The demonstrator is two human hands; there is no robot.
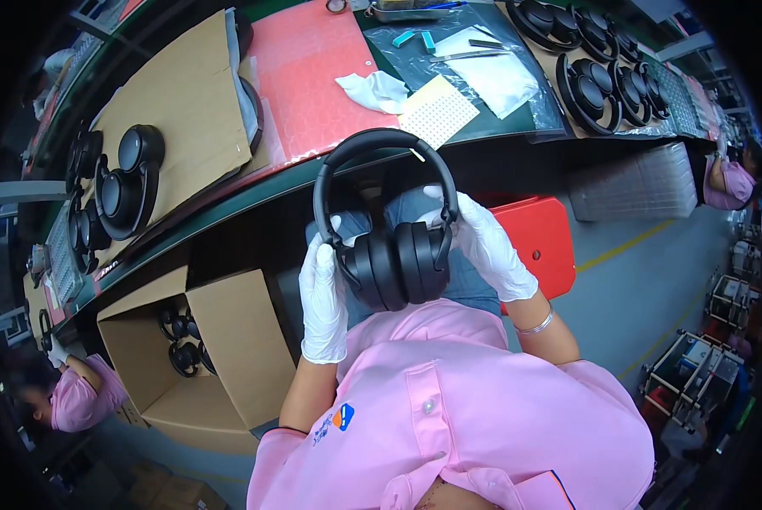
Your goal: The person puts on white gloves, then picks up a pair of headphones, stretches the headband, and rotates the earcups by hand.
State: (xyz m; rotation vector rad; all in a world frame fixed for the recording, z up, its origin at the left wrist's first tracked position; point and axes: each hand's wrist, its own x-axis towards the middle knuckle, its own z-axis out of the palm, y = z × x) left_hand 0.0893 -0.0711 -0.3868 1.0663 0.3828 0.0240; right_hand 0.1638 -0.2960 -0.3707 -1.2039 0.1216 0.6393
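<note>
A pair of black over-ear headphones (387, 263) is held over my lap, its headband arching toward the bench and its two ear cups side by side. My left hand (323, 289), in a white glove, grips the left side of the headphones near the band's joint. On the other side, my right hand (489, 242), also gloved, has its fingers closed round the right arm of the band. Just beyond the headband, on the bench edge, lie a yellowish sticker sheet (439, 112) and a crumpled white cloth (374, 91).
More headphones rest on cardboard at the left (127, 183) and back right (589, 89). Tweezers (470, 55) lie on a white sheet. An open carton (245, 348) holding headphones stands lower left. A red stool (538, 246) is at my right. Co-workers sit at both sides.
</note>
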